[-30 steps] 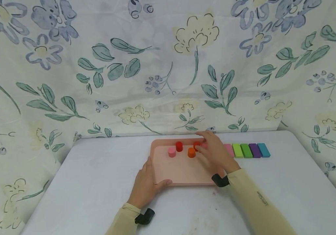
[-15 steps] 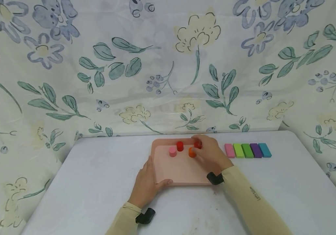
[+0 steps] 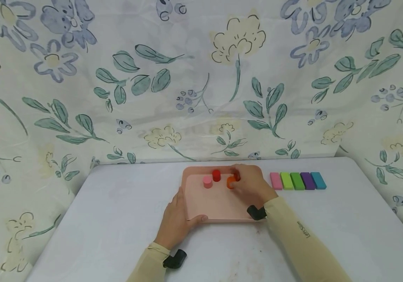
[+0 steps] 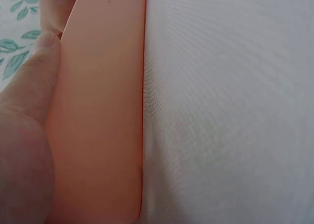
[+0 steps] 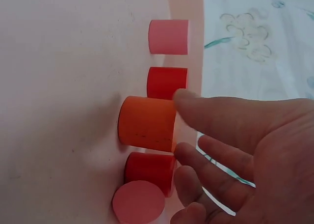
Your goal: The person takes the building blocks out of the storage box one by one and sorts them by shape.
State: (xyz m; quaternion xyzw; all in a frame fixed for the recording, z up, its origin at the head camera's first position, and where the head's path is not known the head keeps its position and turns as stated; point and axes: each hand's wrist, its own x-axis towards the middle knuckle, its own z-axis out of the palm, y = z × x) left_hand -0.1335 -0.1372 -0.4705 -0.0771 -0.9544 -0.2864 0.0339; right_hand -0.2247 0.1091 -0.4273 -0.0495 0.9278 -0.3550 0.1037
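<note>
My left hand [image 3: 173, 223] rests at the near left corner of a pink tray [image 3: 219, 207]. Its fingers lie straight along the left side, and its thumb [image 4: 37, 69] rests on the near rim. My right hand [image 3: 252, 182] reaches over the tray's far right part. In the right wrist view, thumb and forefinger sit on either side of the top edge of an orange cylinder [image 5: 147, 123]; a firm grip is not visible. Next to it stand a red cylinder [image 5: 168, 81] and a pink one [image 5: 169, 37] on one side, another red cylinder [image 5: 147, 172] and pink cylinder [image 5: 139, 202] on the other.
Right of the tray lies a row of flat blocks: pink [image 3: 276, 181], lime [image 3: 286, 181], green [image 3: 297, 181], purple [image 3: 308, 181] and blue [image 3: 318, 180]. The white table [image 3: 124, 199] ends at a flower-print cloth [image 3: 194, 129] behind.
My right hand has moved left and slightly nearer, from above the far right cylinders to the orange cylinder. The left hand stays at the tray corner. The cylinders keep their places.
</note>
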